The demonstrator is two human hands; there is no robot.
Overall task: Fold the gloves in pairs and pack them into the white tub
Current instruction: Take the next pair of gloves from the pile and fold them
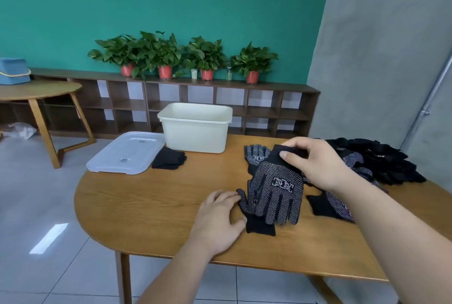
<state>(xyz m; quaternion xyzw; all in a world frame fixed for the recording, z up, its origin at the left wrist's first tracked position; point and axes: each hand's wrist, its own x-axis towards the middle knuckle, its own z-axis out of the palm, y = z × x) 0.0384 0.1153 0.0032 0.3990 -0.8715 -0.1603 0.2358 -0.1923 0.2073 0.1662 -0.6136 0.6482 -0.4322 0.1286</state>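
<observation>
A black dotted glove (276, 188) lies on the wooden table (151, 206), its fingers pointing toward me. My right hand (315, 164) pinches its black cuff at the far end. A second glove lies under it, its cuff (260, 226) showing at the near end. My left hand (220, 218) rests on the table, its fingers touching that lower glove's thumb and cuff. The white tub (195, 130) stands at the table's far edge. A folded black pair (168, 158) lies left of the tub. A heap of black gloves (381, 159) sits at the right.
A clear plastic lid (124, 152) lies at the table's far left corner. Another dotted glove (256, 153) lies beyond the one I hold, and more (337, 203) are under my right forearm. A shelf with potted plants (159, 56) lines the green wall.
</observation>
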